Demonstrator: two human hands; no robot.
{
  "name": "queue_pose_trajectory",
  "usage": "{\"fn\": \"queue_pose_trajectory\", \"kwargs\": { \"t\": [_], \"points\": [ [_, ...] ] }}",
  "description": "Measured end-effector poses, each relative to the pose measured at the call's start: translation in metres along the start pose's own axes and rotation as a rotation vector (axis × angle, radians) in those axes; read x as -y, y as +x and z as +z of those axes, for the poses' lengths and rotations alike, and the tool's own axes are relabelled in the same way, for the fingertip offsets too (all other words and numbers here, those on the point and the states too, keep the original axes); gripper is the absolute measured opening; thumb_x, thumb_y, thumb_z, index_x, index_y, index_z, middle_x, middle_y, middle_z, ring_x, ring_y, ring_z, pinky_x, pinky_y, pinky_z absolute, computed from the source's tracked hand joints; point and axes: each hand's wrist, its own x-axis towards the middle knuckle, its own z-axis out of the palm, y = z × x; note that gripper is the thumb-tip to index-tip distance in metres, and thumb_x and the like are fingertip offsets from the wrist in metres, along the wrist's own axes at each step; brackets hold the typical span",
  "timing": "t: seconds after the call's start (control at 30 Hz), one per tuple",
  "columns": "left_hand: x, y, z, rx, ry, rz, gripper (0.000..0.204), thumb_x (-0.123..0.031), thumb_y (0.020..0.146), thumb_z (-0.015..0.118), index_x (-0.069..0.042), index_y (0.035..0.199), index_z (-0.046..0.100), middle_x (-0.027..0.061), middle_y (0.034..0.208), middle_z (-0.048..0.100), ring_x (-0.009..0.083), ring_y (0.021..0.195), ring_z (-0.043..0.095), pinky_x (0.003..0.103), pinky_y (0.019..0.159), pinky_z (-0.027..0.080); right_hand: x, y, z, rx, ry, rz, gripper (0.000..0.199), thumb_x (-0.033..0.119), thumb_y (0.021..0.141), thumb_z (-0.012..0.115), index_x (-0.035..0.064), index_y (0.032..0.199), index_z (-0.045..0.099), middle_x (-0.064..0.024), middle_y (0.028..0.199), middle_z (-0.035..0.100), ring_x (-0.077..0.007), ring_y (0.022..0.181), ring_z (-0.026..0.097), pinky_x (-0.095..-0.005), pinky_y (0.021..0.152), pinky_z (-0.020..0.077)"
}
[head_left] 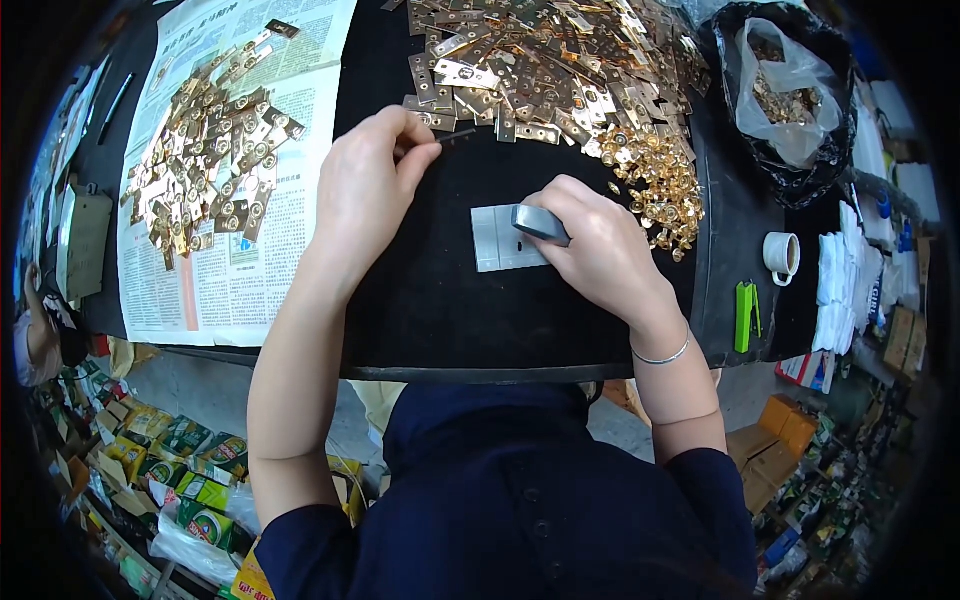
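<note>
My left hand [372,185] is closed in a pinch at the near edge of a pile of flat gold metal plates [540,75]. From its fingertips a thin dark metal strip [460,134] sticks out to the right. My right hand [600,240] is wrapped around a thick grey metal bar [541,224], whose end points left over a square silver metal block [492,240] lying on the black table. The block has small dark holes in its top. Beyond my right hand, small round gold studs [655,185] lie heaped against the plates.
At left, a newspaper sheet [300,200] bears gold plates with studs [215,150]. A black bag [730,110] with a clear liner stands at the far right. Nearer are a white cup [781,258] and a green stapler-like tool [746,316]. A pen [117,108] lies far left.
</note>
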Motion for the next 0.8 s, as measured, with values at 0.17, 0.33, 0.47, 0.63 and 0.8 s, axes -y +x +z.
{"fn": "queue_pose_trajectory", "kwargs": {
  "t": [0.17,0.33,0.47,0.63,0.8],
  "points": [
    [0.0,-0.035,0.001,0.115,-0.38,-0.138,0.014,-0.001,0.089,0.076,-0.001,0.102,0.073,0.0054,0.088,0.07,0.0147,0.079,0.069,0.027,0.072,0.056,0.005,0.0,-0.004,0.037,0.034,-0.031,0.02,0.005,0.081,0.079,0.0052,0.099,0.072,-0.0068,0.097,0.067,-0.0314,0.085,0.069,-0.039,0.071,0.0554],
    [-0.005,-0.048,-0.002,0.058,-0.137,0.066,0.019,0.0,0.086,0.078,0.0,0.105,0.076,0.0072,0.095,0.071,0.0171,0.08,0.07,0.029,0.071,0.057,0.003,0.001,-0.002,0.01,0.051,-0.018,0.021,0.004,0.079,0.079,0.0054,0.099,0.072,-0.006,0.099,0.067,-0.0301,0.085,0.07,-0.0387,0.071,0.0556],
    [-0.004,-0.05,0.002,-0.04,0.022,0.247,0.019,-0.001,0.083,0.08,0.001,0.101,0.076,0.0094,0.097,0.07,0.021,0.08,0.07,0.031,0.069,0.057,0.003,0.001,-0.001,0.009,0.038,-0.012,0.022,0.003,0.078,0.08,0.0053,0.098,0.071,-0.0058,0.1,0.067,-0.0297,0.086,0.07,-0.0387,0.072,0.0556],
    [-0.011,-0.051,0.008,-0.105,0.027,0.23,0.018,-0.002,0.079,0.08,-0.001,0.097,0.077,0.0107,0.095,0.07,0.0283,0.08,0.07,0.037,0.07,0.058,0.007,0.001,-0.005,0.065,0.0,-0.015,0.02,0.003,0.08,0.079,0.0041,0.098,0.07,-0.006,0.101,0.068,-0.0307,0.087,0.07,-0.0388,0.072,0.0558],
    [-0.017,-0.056,0.016,-0.077,-0.021,0.228,0.018,-0.001,0.083,0.08,-0.001,0.101,0.076,0.0099,0.097,0.071,0.0241,0.081,0.07,0.032,0.069,0.056,0.001,0.001,-0.003,0.061,0.014,-0.034,0.02,0.004,0.083,0.078,0.0035,0.101,0.071,-0.0066,0.102,0.068,-0.0292,0.086,0.07,-0.0385,0.073,0.056]
  ]
}}
